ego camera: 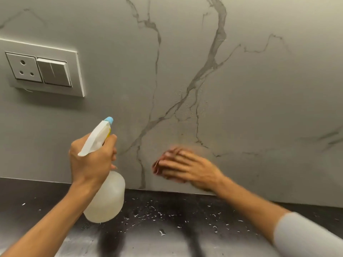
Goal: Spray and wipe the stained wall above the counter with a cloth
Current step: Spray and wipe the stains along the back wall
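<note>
My left hand (89,162) grips the neck of a translucent spray bottle (107,199) with a white trigger head and a blue nozzle that points up at the wall. My right hand (187,167) lies flat against the grey marbled wall (241,93), low down just above the counter. It presses a reddish cloth (156,166), mostly hidden under the fingers; the hand is motion-blurred. Fine spray droplets (189,106) cling to the wall above the right hand.
A white socket and switch plate (42,71) is set in the wall at the upper left. The dark counter (176,229) below is wet, with scattered water drops (161,232). A grey sleeve (306,236) covers my right upper arm.
</note>
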